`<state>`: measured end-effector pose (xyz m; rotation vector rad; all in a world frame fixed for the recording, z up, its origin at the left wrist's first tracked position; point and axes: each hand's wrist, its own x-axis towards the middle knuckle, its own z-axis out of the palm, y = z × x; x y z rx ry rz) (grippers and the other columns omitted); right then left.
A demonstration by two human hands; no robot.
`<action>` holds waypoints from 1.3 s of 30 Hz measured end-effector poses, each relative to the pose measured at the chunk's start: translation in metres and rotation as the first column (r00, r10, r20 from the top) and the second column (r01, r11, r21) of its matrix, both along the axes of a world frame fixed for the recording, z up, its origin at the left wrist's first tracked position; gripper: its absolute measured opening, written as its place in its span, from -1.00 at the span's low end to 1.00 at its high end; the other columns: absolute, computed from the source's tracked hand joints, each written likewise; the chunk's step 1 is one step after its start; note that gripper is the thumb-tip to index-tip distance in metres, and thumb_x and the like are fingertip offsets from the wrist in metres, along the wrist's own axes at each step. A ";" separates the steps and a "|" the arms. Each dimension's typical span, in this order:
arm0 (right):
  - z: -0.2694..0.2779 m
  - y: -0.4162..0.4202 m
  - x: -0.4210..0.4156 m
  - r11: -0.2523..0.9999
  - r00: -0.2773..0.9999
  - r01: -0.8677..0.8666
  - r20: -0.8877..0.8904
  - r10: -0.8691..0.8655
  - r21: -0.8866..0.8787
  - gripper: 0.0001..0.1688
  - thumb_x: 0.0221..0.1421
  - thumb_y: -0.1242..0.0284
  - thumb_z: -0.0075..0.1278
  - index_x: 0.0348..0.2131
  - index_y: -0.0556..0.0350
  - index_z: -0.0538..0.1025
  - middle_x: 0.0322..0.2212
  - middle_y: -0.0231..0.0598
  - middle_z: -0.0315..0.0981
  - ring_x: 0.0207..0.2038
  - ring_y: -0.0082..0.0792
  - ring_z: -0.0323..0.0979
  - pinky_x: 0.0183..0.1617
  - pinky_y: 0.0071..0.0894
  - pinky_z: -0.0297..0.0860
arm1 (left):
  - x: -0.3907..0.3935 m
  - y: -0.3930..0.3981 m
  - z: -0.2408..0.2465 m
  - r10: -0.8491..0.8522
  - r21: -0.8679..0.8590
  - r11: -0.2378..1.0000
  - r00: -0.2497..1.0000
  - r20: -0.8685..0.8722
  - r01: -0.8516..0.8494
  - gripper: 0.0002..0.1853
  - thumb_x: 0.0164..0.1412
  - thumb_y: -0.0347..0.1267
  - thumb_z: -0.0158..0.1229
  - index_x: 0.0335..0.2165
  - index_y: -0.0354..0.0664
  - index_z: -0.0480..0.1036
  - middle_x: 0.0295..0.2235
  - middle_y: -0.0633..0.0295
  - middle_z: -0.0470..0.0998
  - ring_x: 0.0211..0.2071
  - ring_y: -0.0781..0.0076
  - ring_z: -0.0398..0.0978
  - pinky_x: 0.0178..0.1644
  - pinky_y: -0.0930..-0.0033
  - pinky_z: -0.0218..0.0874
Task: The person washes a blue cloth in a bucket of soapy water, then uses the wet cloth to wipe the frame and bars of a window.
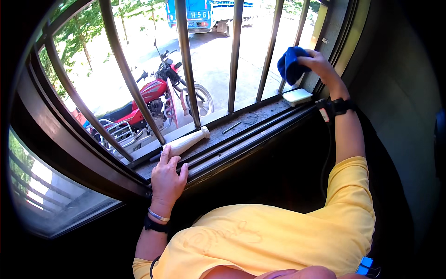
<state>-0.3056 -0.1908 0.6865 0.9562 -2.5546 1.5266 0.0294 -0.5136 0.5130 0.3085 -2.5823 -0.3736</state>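
My right hand (318,64) is raised at the right end of the barred window. It grips a bunched dark blue cloth (292,65) in front of the bars. Below the cloth, a small white rounded block-like object (297,96) sits in the sill's corner; whether it is a box or a brush I cannot tell. At the left, my left hand (168,178) is over the window sill (249,120), fingers apart. Its index fingertip meets the near end of a pale tapered object (186,141) with a knobbed end, which lies along the sill.
A thin rod (231,127) lies on the dusty sill. Upright metal bars (234,55) span the opening. An opened glass pane (59,198) stands at the left. Outside are a red motorcycle (150,90) and a blue truck (198,15).
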 end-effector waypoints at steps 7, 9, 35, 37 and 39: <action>-0.106 -0.064 -0.052 0.598 0.742 0.445 -0.649 0.171 0.667 -0.78 -0.20 0.50 0.00 -0.40 0.13 0.48 -0.41 -0.01 0.46 -0.28 -0.04 0.47 -0.18 -0.17 0.40 | 0.000 -0.001 0.002 0.011 0.012 1.000 1.000 -0.018 -0.011 -0.73 -0.02 -0.28 0.14 -0.37 -0.26 0.50 0.03 0.06 0.31 -0.24 0.10 0.48 -0.16 0.20 0.29; -0.128 -0.067 -0.059 0.522 0.829 0.331 -0.506 0.237 0.786 -0.80 -0.18 0.52 0.00 -0.42 0.16 0.48 -0.41 0.01 0.45 -0.25 -0.04 0.45 -0.15 -0.15 0.38 | 0.001 -0.001 0.003 0.016 0.044 0.999 1.000 0.000 -0.016 -0.74 0.00 -0.29 0.13 -0.37 -0.26 0.50 0.04 0.06 0.31 -0.19 0.09 0.46 -0.12 0.21 0.28; -0.079 0.017 -0.119 0.642 0.838 0.486 -0.524 -0.150 0.593 -0.62 -0.23 0.38 0.11 -0.30 0.13 0.53 -0.29 -0.04 0.50 -0.19 -0.09 0.47 -0.14 -0.25 0.41 | 0.002 0.002 0.002 0.051 0.045 0.998 0.999 -0.015 -0.051 -0.76 -0.02 -0.32 0.13 -0.39 -0.27 0.49 0.02 0.03 0.32 -0.21 0.07 0.46 -0.13 0.19 0.27; -0.101 0.014 -0.133 0.436 0.858 0.499 -0.498 -0.125 0.749 -0.56 -0.26 0.43 0.12 -0.26 0.16 0.52 -0.32 0.03 0.50 -0.23 -0.05 0.47 -0.11 -0.26 0.40 | -0.003 0.003 0.005 0.036 0.073 0.997 0.999 -0.017 -0.034 -0.77 -0.03 -0.34 0.13 -0.39 -0.28 0.49 0.02 0.04 0.32 -0.20 0.06 0.46 -0.11 0.19 0.27; -0.118 0.002 -0.143 0.249 0.905 0.420 -0.422 -0.047 0.873 -0.64 -0.32 0.47 0.10 -0.38 0.22 0.56 -0.36 0.04 0.50 -0.23 -0.07 0.47 -0.13 -0.25 0.41 | -0.002 0.004 0.007 0.047 0.077 0.996 0.999 -0.006 -0.047 -0.78 -0.03 -0.35 0.13 -0.40 -0.28 0.49 0.02 0.04 0.33 -0.19 0.05 0.46 -0.11 0.18 0.27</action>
